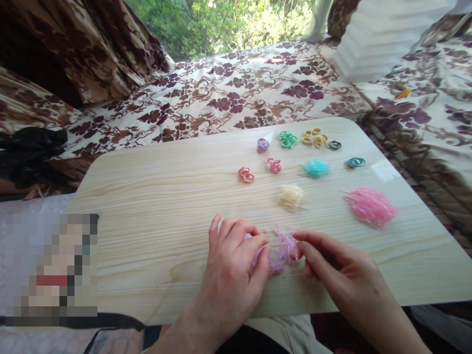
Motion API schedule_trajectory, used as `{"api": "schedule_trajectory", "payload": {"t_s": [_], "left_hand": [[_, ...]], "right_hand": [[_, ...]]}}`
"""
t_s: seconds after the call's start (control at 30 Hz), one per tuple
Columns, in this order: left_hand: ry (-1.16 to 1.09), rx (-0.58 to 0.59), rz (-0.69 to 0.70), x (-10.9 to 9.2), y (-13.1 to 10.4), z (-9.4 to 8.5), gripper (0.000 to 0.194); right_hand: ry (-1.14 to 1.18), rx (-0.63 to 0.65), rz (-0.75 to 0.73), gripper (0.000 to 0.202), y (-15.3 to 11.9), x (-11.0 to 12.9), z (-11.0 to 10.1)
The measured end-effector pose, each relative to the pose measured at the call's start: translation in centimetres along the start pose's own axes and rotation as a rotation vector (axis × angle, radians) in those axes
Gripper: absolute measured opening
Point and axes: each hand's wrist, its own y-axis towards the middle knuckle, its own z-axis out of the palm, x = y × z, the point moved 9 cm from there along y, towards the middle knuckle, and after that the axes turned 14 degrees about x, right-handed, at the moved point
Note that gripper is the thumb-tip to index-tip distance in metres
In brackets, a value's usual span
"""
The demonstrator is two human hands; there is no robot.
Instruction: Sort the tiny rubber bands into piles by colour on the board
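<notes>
A pale wooden table (147,206) with rounded corners stands over bedding with a floral print (228,98); green trees show behind. Near its front edge the left hand (228,275) and right hand (339,275) both pinch a fluffy lilac tuft (282,250) of thin bands. A pink heap (370,206) lies near the right edge.

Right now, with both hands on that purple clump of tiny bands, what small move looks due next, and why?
Probably pinch one band loose from the purple clump and draw it clear. The left hand and right hand both have fingertips in the tangle, which is still bunched, while the pink pile, yellow pile and blue pile lie apart on the board.
</notes>
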Motion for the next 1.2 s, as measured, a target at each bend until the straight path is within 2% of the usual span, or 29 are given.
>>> {"api": "schedule_trajectory", "payload": {"t_s": [0.1,0.2,0.3,0.47,0.6,0.73,0.87,1.07,1.2], "left_hand": [[0.007,-0.008,-0.015,0.6,-0.2,-0.3,0.013],[0.058,-0.037,-0.043,1.4,-0.8,-0.6,0.014],[0.102,-0.046,-0.063,2.1,-1.3,-0.5,0.016],[0.113,0.046,-0.019,1.8,-1.7,0.5,0.017],[0.118,0.02,0.016,1.3,-2.2,0.0,0.016],[0.114,0.011,0.02,1.6,-2.5,-0.4,0.016],[0.109,0.013,0.031,1.6,-2.8,-0.4,0.015],[0.102,-0.001,0.02,1.7,-3.2,-0.6,0.016],[0.087,-0.014,0.014,1.8,-3.3,-1.0,0.016]], "right_hand": [[0.061,0.012,0.061,0.032,0.1,-0.4,-0.1],[0.007,-0.003,0.046,0.032,-0.1,-0.5,-0.3],[-0.169,-0.021,-0.074,0.026,-0.4,0.3,-0.3],[-0.443,-0.012,-0.382,0.019,-0.7,3.4,1.3],[-0.61,-0.001,-0.469,0.022,0.0,5.4,2.1],[-0.771,0.067,-0.539,0.025,1.3,6.8,3.6],[-0.918,0.172,-0.534,0.025,2.3,6.6,5.3],[-0.99,0.158,-0.5,0.02,2.7,6.5,4.7],[-0.989,0.276,-0.491,0.015,3.9,6.9,5.8]]}}
